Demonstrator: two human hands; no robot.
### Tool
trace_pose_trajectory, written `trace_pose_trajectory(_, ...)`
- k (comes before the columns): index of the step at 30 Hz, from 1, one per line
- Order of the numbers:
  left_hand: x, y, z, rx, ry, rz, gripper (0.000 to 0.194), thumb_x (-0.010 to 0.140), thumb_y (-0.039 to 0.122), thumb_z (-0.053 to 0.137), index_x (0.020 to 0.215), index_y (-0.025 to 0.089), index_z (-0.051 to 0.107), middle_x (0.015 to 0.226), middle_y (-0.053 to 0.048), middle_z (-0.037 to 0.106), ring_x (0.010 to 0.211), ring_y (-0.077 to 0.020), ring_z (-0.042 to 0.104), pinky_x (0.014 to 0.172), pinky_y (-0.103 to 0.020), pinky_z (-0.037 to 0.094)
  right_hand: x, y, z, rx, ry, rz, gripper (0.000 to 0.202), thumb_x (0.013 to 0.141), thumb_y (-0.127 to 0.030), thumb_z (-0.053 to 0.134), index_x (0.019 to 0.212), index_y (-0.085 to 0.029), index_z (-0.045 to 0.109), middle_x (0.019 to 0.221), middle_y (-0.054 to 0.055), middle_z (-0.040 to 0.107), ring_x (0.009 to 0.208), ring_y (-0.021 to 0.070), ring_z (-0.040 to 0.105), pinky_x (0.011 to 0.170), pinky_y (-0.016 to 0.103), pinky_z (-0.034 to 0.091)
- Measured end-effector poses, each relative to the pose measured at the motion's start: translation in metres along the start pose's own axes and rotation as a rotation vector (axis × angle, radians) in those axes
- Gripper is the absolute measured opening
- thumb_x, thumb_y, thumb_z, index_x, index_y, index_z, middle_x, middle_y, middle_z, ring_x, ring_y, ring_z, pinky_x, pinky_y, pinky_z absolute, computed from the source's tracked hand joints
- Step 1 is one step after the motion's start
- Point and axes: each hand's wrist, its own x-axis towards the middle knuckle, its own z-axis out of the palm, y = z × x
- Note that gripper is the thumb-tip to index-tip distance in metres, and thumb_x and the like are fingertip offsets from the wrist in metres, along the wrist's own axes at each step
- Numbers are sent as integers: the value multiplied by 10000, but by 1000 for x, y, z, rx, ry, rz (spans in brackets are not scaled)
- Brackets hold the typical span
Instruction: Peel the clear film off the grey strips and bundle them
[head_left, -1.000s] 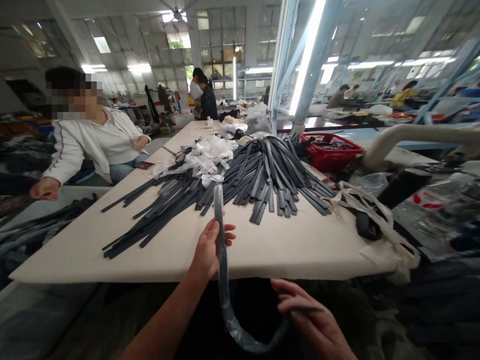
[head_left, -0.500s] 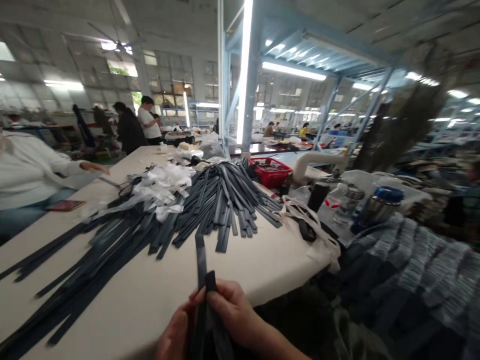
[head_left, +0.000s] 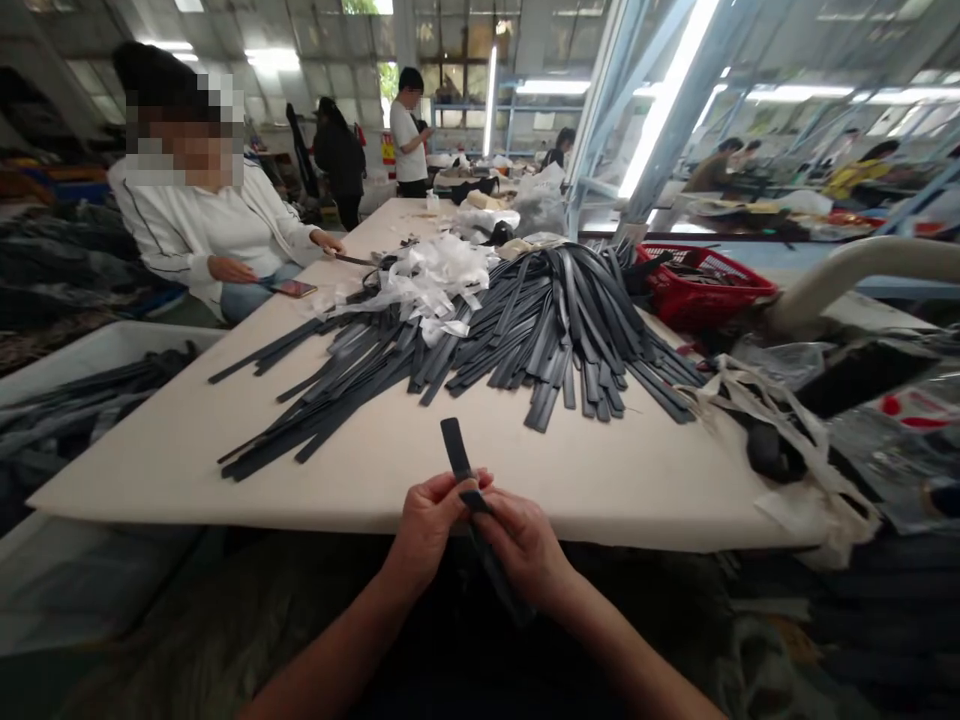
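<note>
Strip (head_left: 454,447), dark and flat, is in both hands, just off the near edge of the worktop (head_left: 615,485). Left hand (head_left: 429,520) closed, thumb and fingers pinching it; right hand (head_left: 525,540) closed too, gripping it right beside the left. One end pokes up past the fingertips, another bit folds over between the hands, rest hangs down below the right hand. Far part is dark and blurry, can't tell where it ends. Loose pile of similar strips (head_left: 559,320) ahead of the hands, fanned toward them; more long strips (head_left: 330,405) lie forward-left. White scraps (head_left: 431,275) sit on top, beyond the left hand. Red basket (head_left: 675,300) forward-right, cream bag (head_left: 817,460) at the worktop's edge right of the right hand. Far left: seated person (head_left: 225,225) in a white jacket, phone (head_left: 294,288) by one hand, bin (head_left: 112,350) of dark pieces nearer.
</note>
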Motion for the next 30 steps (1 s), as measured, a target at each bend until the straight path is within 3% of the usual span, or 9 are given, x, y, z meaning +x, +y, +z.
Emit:
trace_pose_trajectory(3,-2,0,-3,86,-32,36,317,756,396,758,951,148,783,961,-101,772,944,-245,690,907,-337,515,3,1,-1,54,-9,53,269,997,-342,474,933,-204,695,899,33,684,839,172,636,797,283,494)
trace_pose_trajectory(6,1,4,-7,185,-23,145,315,822,421,690,997,170,764,1055,-92,752,1007,-251,673,940,-349,494,5,-3,-7,82,50,84,279,1001,-360,471,992,-243,723,1126,52,687,1071,206,623,963,327,461)
trace_pose_trajectory(9,3,4,-10,206,-23,203,313,884,435,612,1017,180,735,1058,-86,739,952,-235,682,899,-345,501,7,-8,-16,70,133,107,287,998,-390,479,1045,-285,741,1423,49,532,1343,238,448,1120,384,336)
trace_pose_trajectory(12,3,1,-5,205,-118,164,326,893,432,607,1064,176,715,1024,-76,732,874,-207,672,825,-311,508,13,-9,-21,170,120,165,295,987,-432,495,1087,-307,744,1532,23,407,1399,250,380,1137,396,322)
trace_pose_trajectory(16,-1,-6,3,99,-212,67,446,899,484,586,1191,157,664,1023,-82,716,895,-205,643,779,-286,503,23,-4,-17,382,83,211,303,963,-467,536,1097,-298,748,1414,38,552,1350,256,454,1125,391,348)
trace_pose_trajectory(21,-6,-5,8,149,-325,85,467,887,496,599,1213,161,613,958,-69,696,841,-186,616,740,-281,494,24,-1,-13,527,108,235,289,950,-450,567,1099,-277,745,1296,37,654,1271,234,540,1105,371,374)
trace_pose_trajectory(24,-9,-2,10,244,-320,26,384,883,483,604,1088,159,620,799,-26,657,688,-147,582,625,-252,460,20,-2,-16,521,97,307,341,928,-487,586,1093,-239,753,1099,49,734,958,202,685,844,300,537)
trace_pose_trajectory(27,-11,-2,14,319,-340,9,362,913,497,534,1005,154,604,731,-13,620,603,-131,543,558,-245,424,16,-3,-20,501,123,355,392,920,-532,573,1015,-211,776,935,55,751,654,153,665,582,255,531)
trace_pose_trajectory(30,-15,0,17,415,-396,60,311,946,435,472,934,152,600,744,-29,632,631,-141,562,581,-251,433,13,-4,-23,447,219,310,357,921,-509,585,928,-218,792,1016,72,753,913,218,698,822,325,557)
